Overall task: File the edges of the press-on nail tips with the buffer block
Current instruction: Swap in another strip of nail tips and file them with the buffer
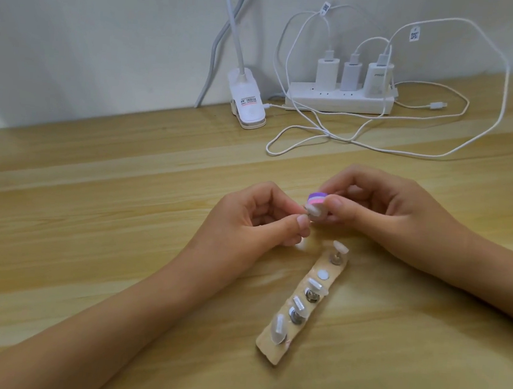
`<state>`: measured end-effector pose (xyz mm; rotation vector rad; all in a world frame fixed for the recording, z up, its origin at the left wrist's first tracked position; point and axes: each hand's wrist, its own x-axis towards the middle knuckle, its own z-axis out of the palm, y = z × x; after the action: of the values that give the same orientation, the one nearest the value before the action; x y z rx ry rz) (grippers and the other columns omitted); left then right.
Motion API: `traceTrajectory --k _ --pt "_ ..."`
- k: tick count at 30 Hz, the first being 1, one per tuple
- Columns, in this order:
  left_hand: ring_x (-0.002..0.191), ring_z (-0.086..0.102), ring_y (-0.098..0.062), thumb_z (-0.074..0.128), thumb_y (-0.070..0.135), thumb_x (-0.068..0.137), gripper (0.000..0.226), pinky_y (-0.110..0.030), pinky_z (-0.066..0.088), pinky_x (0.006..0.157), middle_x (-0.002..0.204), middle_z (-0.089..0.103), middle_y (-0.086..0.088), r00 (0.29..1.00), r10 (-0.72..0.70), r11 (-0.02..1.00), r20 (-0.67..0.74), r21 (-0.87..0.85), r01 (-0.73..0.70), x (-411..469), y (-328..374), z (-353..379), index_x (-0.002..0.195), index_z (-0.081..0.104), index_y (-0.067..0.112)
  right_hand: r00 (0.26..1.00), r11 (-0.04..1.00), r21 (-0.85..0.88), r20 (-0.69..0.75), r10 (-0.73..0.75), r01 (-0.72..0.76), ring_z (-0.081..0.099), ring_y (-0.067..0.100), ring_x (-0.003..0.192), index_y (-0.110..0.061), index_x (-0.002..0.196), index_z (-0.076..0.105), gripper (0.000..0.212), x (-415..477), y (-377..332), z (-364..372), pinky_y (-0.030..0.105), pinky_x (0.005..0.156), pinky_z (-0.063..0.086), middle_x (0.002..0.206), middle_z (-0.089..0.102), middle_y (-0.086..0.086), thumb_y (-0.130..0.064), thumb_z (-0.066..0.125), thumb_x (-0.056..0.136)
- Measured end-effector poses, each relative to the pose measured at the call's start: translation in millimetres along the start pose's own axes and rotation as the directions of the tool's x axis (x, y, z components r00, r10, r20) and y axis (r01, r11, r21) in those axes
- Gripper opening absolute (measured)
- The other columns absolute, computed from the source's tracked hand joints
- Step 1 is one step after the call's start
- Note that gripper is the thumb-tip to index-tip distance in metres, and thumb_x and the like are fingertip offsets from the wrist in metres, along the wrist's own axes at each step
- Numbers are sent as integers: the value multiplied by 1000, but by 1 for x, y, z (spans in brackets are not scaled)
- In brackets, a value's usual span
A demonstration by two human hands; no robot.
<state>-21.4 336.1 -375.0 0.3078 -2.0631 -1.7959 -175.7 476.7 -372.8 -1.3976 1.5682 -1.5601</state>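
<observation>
My left hand (pixel 253 217) pinches a clear press-on nail tip (pixel 312 212) on a small stand between thumb and forefinger. My right hand (pixel 381 211) grips a small buffer block (pixel 409 207) with purple and pink layers, held against the top of that tip. Both hands hover just above the wooden table. Below them lies a tan holder strip (pixel 269 347) carrying several more clear nail tips (pixel 278 328) on metal pegs, with one bare white pad (pixel 323 274) near its far end.
A white power strip (pixel 338 100) with three chargers sits at the back by the wall. Its white cables (pixel 331 135) loop across the table behind my hands. A white clip lamp base (pixel 247 105) stands to its left.
</observation>
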Motion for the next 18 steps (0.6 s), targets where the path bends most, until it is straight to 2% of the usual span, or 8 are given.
traceTrajectory --k 2,6,10,12,15,18 --pt "78 71 -20 73 18 78 7 -23 57 71 76 74 -3 1000 1 1000 -10 -1 -1 0 -1 0 82 68 15 999 1000 -10 -28 -26 26 72 11 90 -18 97 68 15 0 0 -1 20 83 55 97 76 5 -29 64 88" --pt "78 70 -21 72 23 76 13 -24 57 74 76 74 -2 1000 2 1000 -6 12 -2 0 -1 -1 83 68 13 1000 1000 -24 -1 9 -9 71 11 90 -16 96 68 19 0 0 0 27 87 56 95 76 5 -32 65 86" --pt "77 70 -20 72 15 79 5 -22 57 72 80 74 -7 1000 -6 1000 -24 -8 6 1 -1 -1 82 68 13 999 999 -18 -38 -29 28 71 14 93 -16 99 67 19 0 0 0 27 88 56 98 74 10 -30 65 88" --pt "75 69 -18 71 13 80 6 -21 56 71 78 74 -6 1000 -2 1000 -19 0 2 1 -1 0 83 67 10 1000 1000 -32 -10 1 -2 71 14 93 -16 98 67 19 0 1 -1 29 89 56 97 75 8 -31 65 87" --pt "71 68 -13 71 10 81 5 -19 54 69 77 74 -6 1000 -13 1000 -28 -19 12 1 0 0 83 66 9 999 999 -43 -49 -23 20 71 14 94 -16 99 67 18 0 1 -2 27 89 55 98 74 9 -29 64 88" --pt "72 69 -15 71 8 82 5 -19 54 68 75 74 -5 1000 -10 1000 -28 -11 10 1 0 0 84 66 9 1000 999 -42 -17 -2 1 71 11 93 -13 98 66 18 0 1 -1 26 87 55 97 75 5 -27 64 87"
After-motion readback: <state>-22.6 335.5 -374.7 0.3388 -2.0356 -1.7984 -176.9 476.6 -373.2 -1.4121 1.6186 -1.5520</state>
